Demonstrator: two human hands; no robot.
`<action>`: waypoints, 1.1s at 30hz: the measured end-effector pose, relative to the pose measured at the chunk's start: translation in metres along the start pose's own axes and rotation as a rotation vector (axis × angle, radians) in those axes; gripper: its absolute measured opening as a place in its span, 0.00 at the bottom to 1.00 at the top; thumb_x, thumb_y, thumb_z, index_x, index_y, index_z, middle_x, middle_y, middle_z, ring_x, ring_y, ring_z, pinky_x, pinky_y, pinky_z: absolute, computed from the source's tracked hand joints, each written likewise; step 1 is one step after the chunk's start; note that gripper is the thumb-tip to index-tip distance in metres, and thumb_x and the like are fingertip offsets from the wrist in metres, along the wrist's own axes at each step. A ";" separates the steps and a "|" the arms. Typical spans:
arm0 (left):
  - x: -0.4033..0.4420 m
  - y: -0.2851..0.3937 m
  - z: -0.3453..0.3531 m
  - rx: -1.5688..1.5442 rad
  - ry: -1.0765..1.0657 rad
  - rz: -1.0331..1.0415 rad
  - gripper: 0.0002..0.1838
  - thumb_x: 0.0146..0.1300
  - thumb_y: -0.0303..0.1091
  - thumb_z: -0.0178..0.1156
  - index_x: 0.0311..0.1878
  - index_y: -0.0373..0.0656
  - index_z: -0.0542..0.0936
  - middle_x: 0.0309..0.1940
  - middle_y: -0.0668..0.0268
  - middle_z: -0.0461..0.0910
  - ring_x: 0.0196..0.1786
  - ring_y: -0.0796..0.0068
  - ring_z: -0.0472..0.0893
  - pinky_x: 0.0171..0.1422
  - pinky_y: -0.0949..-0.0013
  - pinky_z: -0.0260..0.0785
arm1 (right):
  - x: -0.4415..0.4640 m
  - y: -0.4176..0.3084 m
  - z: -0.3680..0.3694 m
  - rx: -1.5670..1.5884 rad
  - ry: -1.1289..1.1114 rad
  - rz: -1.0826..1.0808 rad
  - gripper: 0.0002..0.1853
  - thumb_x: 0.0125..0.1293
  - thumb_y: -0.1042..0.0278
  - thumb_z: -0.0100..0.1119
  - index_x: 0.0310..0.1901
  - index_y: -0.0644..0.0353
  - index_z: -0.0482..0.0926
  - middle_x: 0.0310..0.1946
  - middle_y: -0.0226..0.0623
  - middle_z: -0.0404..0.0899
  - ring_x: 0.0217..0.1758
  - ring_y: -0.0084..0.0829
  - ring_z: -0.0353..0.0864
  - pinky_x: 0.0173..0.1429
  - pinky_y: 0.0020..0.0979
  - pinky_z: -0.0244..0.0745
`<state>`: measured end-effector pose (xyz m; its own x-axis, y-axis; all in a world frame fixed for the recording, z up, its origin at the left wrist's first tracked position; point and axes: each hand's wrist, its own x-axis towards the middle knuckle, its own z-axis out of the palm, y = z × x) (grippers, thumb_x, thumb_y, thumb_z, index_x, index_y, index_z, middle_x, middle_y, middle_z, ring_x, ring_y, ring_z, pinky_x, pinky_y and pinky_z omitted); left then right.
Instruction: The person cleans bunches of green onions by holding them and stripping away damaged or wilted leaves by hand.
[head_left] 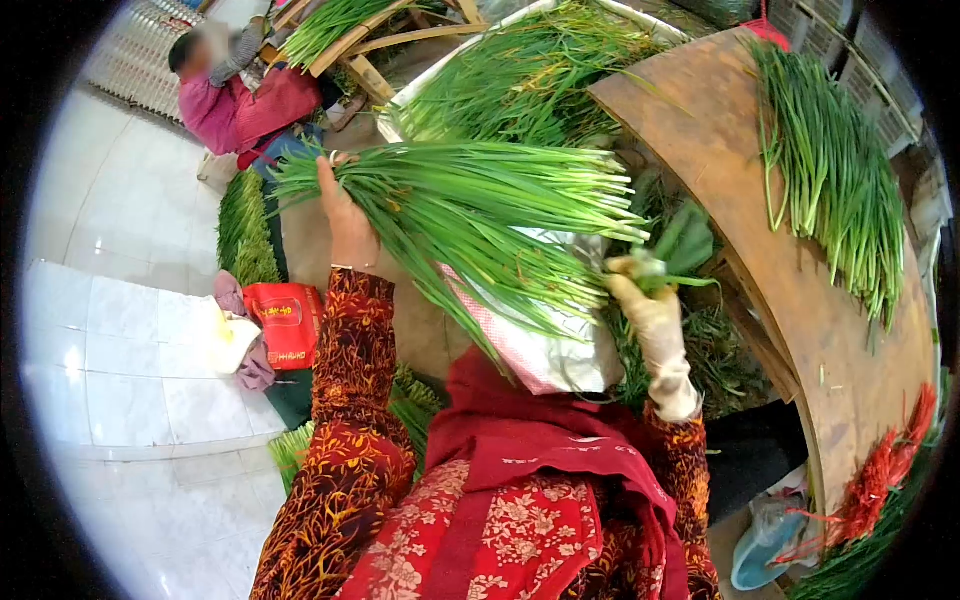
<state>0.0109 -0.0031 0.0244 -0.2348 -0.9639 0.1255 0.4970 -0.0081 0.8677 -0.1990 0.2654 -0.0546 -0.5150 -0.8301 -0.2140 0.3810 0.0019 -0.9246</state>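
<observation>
A large bunch of garlic chives [480, 195] lies fanned out in front of me, its pale stem ends pointing right. My bare left hand [347, 215] is closed around the leafy left end, with the thumb on top. My right hand [645, 285], in a pale glove, is beside the lower stem ends with its fingers curled in. Something pale green shows at those fingertips, blurred, and I cannot make out what it is. Beneath the chives, a white and pink woven sack [560, 350] covers my lap.
A curved wooden board [740, 160] on the right carries another pile of chives [825, 170] and red ties [885, 465]. Loose chives [520, 75] fill a white-edged container ahead. Another person [240, 110] sits at upper left. A red bag [285, 325] lies left, a blue-green container [765, 550] lower right.
</observation>
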 end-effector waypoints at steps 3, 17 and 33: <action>-0.001 0.005 0.013 -0.014 0.065 0.011 0.16 0.64 0.52 0.48 0.34 0.49 0.69 0.30 0.67 0.72 0.36 0.69 0.74 0.43 0.65 0.69 | 0.024 -0.010 0.038 -0.864 -0.049 -0.087 0.24 0.50 0.55 0.66 0.48 0.57 0.76 0.43 0.44 0.78 0.42 0.37 0.78 0.48 0.30 0.72; 0.038 -0.001 0.010 0.110 0.053 0.026 0.15 0.64 0.45 0.50 0.36 0.41 0.73 0.30 0.64 0.75 0.33 0.73 0.76 0.37 0.70 0.72 | 0.079 -0.023 -0.019 -0.023 0.111 0.010 0.14 0.59 0.60 0.58 0.43 0.59 0.75 0.24 0.25 0.74 0.18 0.14 0.59 0.22 0.16 0.52; 0.023 -0.002 0.011 0.147 -0.032 0.071 0.15 0.65 0.45 0.49 0.36 0.41 0.72 0.30 0.66 0.75 0.33 0.73 0.76 0.39 0.68 0.72 | 0.010 -0.030 0.025 -0.044 -0.042 -0.135 0.17 0.54 0.58 0.64 0.43 0.55 0.78 0.35 0.28 0.79 0.37 0.23 0.75 0.45 0.25 0.69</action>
<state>-0.0044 -0.0221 0.0308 -0.2313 -0.9516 0.2022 0.3865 0.1009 0.9168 -0.1966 0.2429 -0.0213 -0.5263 -0.8471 -0.0741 0.2755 -0.0874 -0.9573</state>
